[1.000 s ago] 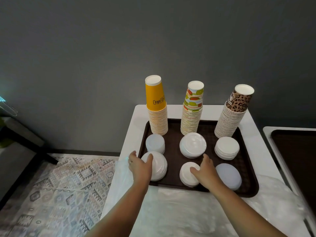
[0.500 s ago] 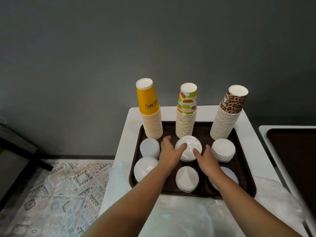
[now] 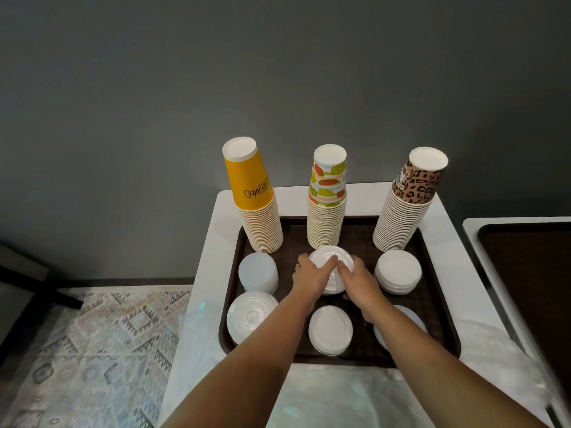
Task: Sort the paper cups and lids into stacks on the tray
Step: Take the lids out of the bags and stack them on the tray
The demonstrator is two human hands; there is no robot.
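Stack of white ribbed plastic lids — mid-tray, before the fruit-print cup column — is being clasped by left hand and right hand, equally near, brown tray beneath.

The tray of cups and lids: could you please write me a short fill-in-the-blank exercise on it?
1. The brown tray holds ____ tall cup stacks.
2. The yellow cup stack stands at the tray's far ____ corner.
3. Both the left hand and the right hand clasp the lid stack in front of the ____ cup stack.

Missing words: three; left; middle
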